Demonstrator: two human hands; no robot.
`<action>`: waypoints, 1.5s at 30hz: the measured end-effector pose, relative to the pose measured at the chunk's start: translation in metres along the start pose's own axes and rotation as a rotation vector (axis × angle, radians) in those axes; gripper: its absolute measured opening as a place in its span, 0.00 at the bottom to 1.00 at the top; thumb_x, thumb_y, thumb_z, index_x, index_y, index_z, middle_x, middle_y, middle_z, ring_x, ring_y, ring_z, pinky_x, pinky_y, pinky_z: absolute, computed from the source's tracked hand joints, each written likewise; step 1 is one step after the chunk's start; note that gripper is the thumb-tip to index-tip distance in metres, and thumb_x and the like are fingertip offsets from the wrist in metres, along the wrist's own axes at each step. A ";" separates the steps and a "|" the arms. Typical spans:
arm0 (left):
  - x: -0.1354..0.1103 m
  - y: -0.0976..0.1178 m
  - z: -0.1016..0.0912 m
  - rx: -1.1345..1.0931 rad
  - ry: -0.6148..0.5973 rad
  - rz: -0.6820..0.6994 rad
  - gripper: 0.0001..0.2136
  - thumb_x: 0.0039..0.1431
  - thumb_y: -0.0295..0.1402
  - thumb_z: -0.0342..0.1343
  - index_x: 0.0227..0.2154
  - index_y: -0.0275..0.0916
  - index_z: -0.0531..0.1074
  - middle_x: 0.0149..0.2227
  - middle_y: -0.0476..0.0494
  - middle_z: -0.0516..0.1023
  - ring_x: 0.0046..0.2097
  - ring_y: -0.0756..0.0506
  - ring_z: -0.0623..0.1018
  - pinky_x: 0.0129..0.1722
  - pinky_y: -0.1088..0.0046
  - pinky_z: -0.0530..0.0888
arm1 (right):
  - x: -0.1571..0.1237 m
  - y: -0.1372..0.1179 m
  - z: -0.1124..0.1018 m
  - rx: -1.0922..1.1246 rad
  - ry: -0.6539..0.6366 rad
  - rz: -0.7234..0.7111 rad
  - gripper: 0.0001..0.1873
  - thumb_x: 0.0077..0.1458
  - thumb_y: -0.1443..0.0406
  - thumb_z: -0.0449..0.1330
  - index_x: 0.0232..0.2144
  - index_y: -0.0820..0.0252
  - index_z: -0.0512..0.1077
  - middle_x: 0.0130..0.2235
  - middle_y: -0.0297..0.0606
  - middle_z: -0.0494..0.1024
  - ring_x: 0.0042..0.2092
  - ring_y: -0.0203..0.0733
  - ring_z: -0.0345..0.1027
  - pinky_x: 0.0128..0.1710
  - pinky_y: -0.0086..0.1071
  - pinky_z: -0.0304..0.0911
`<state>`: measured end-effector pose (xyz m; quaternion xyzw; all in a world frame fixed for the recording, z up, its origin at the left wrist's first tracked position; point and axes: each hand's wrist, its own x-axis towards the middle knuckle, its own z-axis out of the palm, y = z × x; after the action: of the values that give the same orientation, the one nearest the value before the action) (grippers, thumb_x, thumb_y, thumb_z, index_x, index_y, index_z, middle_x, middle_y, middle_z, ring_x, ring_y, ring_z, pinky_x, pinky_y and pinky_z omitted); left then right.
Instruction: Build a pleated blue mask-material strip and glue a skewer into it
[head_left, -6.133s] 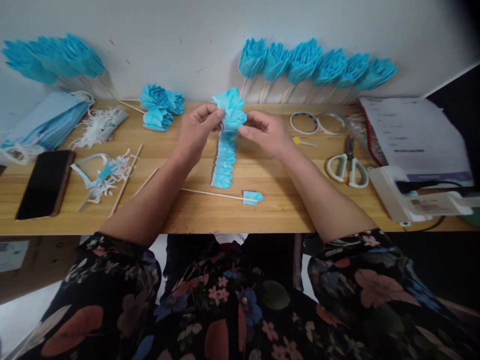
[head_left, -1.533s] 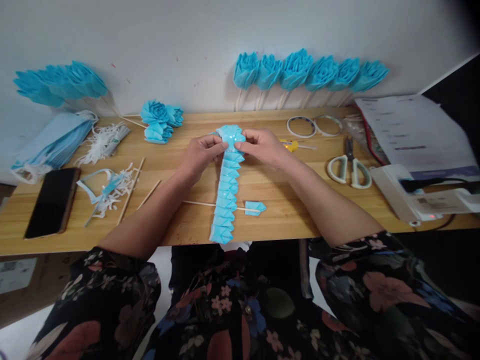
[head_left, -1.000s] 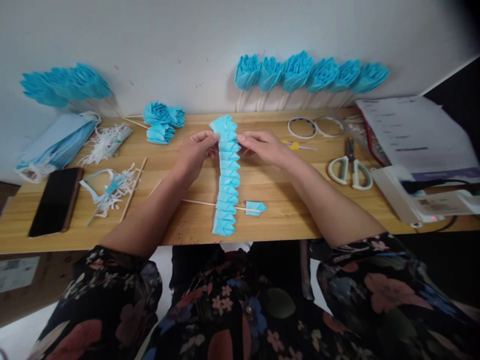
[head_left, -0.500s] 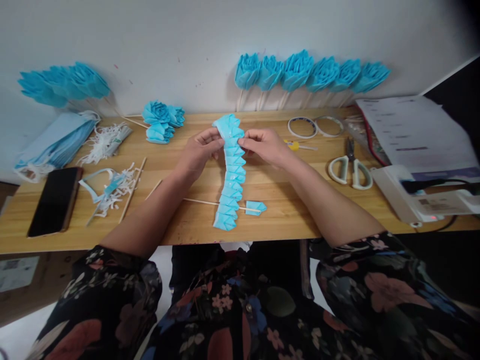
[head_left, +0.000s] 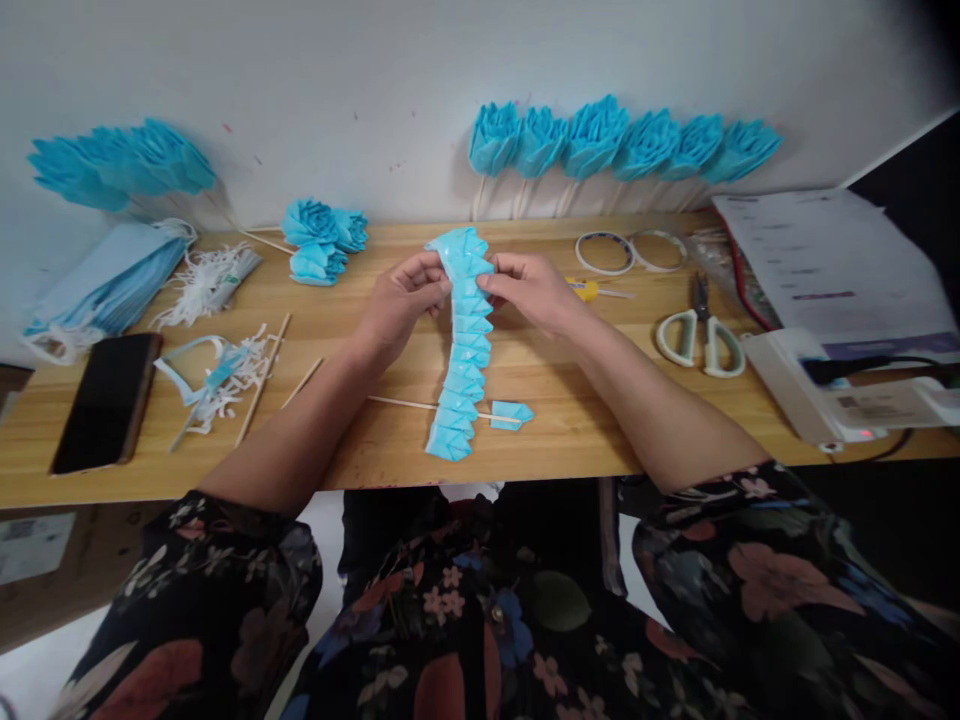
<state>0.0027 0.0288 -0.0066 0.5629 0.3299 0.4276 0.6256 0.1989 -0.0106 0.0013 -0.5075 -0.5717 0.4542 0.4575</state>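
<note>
Now blue strip [head_left: 469, 345] over stick [head_left: 401, 403], earlier apart

Soft, even light is falling across the wall [head_left: 405, 60] and the wooden table [head_left: 562, 440], while faint shadows are showing beside the blue flowers [head_left: 595, 140]. Small glints are catching on the pleated blue strip [head_left: 469, 350] — and a red lamp [head_left: 866, 434] is glowing on the white box [head_left: 795, 395]. The wide lens is stretching the floral sleeves [head_left: 187, 600] toward the lower corners, darkness is swallowing the upper right corner — and print on the papers [head_left: 832, 260] is blurring beyond reading.
</note>
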 end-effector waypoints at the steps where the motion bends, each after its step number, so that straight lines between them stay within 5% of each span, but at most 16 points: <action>1: 0.000 0.001 0.000 0.000 0.005 -0.002 0.10 0.54 0.30 0.73 0.37 0.41 0.78 0.28 0.53 0.75 0.28 0.52 0.75 0.30 0.74 0.69 | 0.000 0.000 -0.001 0.003 -0.002 -0.002 0.13 0.56 0.62 0.69 0.24 0.58 0.71 0.26 0.32 0.74 0.30 0.35 0.68 0.34 0.30 0.65; 11: 0.004 -0.003 -0.008 -0.057 0.089 0.007 0.13 0.56 0.32 0.72 0.42 0.43 0.78 0.31 0.51 0.77 0.28 0.51 0.75 0.30 0.74 0.70 | -0.001 -0.001 -0.005 0.055 -0.095 0.010 0.21 0.57 0.47 0.68 0.27 0.58 0.77 0.31 0.36 0.79 0.35 0.39 0.72 0.35 0.31 0.67; 16: 0.004 -0.003 -0.006 -0.063 0.069 -0.041 0.13 0.58 0.35 0.70 0.45 0.42 0.78 0.34 0.47 0.81 0.31 0.50 0.77 0.30 0.75 0.71 | -0.002 0.001 -0.002 -0.025 -0.067 0.004 0.18 0.52 0.54 0.72 0.23 0.59 0.73 0.25 0.31 0.73 0.29 0.34 0.63 0.31 0.30 0.60; 22: 0.003 -0.007 -0.009 -0.089 -0.070 -0.043 0.18 0.60 0.41 0.69 0.49 0.40 0.77 0.34 0.47 0.80 0.32 0.48 0.79 0.30 0.74 0.71 | 0.000 0.002 -0.005 0.005 -0.028 0.000 0.13 0.52 0.59 0.70 0.23 0.59 0.73 0.25 0.30 0.73 0.30 0.34 0.65 0.32 0.29 0.61; 30: 0.006 -0.018 -0.015 -0.071 -0.104 0.052 0.20 0.56 0.35 0.72 0.50 0.41 0.77 0.34 0.48 0.80 0.32 0.49 0.78 0.32 0.74 0.74 | -0.005 -0.006 -0.001 0.013 -0.081 0.005 0.14 0.54 0.55 0.69 0.28 0.59 0.76 0.30 0.33 0.78 0.34 0.37 0.69 0.36 0.31 0.65; 33: 0.005 -0.018 -0.013 -0.070 -0.116 0.054 0.20 0.57 0.33 0.72 0.51 0.41 0.77 0.33 0.49 0.80 0.32 0.49 0.78 0.33 0.74 0.74 | -0.005 -0.005 0.004 0.055 -0.056 0.011 0.11 0.52 0.58 0.70 0.33 0.60 0.78 0.32 0.33 0.80 0.35 0.37 0.69 0.37 0.31 0.65; 39: 0.005 -0.018 -0.010 -0.108 -0.140 0.056 0.18 0.57 0.30 0.71 0.50 0.41 0.77 0.32 0.51 0.78 0.31 0.51 0.77 0.34 0.74 0.74 | -0.001 0.002 0.005 0.072 -0.015 0.015 0.05 0.52 0.67 0.67 0.27 0.60 0.75 0.28 0.31 0.76 0.31 0.34 0.65 0.32 0.29 0.62; 45: 0.009 -0.017 -0.017 -0.135 -0.091 0.069 0.17 0.56 0.29 0.70 0.49 0.42 0.77 0.34 0.51 0.78 0.31 0.52 0.76 0.32 0.75 0.73 | -0.002 -0.002 -0.002 0.082 -0.115 0.015 0.12 0.57 0.58 0.69 0.30 0.59 0.76 0.30 0.32 0.77 0.34 0.35 0.69 0.35 0.29 0.65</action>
<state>-0.0055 0.0442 -0.0251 0.5493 0.2520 0.4444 0.6613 0.2010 -0.0122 0.0037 -0.4657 -0.5741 0.5091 0.4408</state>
